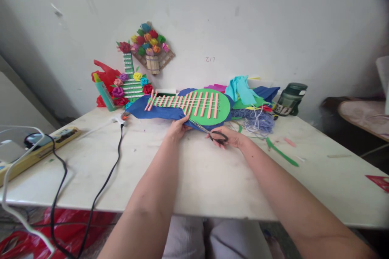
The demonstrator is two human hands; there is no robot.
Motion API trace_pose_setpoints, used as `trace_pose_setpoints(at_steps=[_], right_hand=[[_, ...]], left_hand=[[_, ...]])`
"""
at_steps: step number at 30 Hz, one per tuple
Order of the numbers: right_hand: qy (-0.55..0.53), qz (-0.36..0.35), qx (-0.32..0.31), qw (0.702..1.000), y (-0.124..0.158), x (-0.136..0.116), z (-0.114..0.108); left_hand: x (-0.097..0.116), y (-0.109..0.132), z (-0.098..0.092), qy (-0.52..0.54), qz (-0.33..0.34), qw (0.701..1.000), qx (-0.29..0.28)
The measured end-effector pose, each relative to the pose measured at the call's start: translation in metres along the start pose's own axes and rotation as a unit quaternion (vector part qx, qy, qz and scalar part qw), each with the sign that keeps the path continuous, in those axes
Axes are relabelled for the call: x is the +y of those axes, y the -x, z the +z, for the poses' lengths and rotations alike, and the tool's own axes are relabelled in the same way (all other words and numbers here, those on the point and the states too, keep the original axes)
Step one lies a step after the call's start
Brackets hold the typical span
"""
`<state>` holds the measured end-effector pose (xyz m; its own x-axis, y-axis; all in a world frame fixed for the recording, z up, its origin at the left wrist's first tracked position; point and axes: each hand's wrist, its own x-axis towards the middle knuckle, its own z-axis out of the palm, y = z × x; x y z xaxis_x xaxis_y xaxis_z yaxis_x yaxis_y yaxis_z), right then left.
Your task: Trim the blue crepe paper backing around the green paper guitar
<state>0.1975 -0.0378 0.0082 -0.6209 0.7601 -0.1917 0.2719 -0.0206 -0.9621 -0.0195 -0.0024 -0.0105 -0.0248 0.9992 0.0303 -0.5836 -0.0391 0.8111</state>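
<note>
A paper guitar craft (194, 106) lies on the white table (194, 178): a green round body with pink straws across it, glued on blue paper (142, 110). My left hand (178, 128) pinches the lower edge of the blue paper. My right hand (229, 136) is closed on black-handled scissors (212, 132), whose blades point left into the blue paper just under the green body.
Paper-flower crafts (133, 85) and a glue bottle (103, 94) stand at the back left; another bouquet (150, 48) hangs on the wall. Yarn (257, 121), coloured paper scraps (243, 89) and a dark green jar (290, 99) lie right. A power strip (39, 149) and cables (100, 186) cross the left.
</note>
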Motion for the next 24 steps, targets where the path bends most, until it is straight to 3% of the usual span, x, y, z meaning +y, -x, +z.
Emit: trace_pose_setpoints(at_steps=[10,24], right_hand=[[-0.007,0.008,-0.01,1.0,0.002,0.0021,-0.0046],[0.002,-0.04,-0.02,0.999,0.002,0.0051,-0.0051]], left_hand=[[0.0013,0.003,0.0012,0.009,-0.011,1.0,0.005],[0.0028,0.0053,0.0031,-0.01,-0.017,1.0,-0.003]])
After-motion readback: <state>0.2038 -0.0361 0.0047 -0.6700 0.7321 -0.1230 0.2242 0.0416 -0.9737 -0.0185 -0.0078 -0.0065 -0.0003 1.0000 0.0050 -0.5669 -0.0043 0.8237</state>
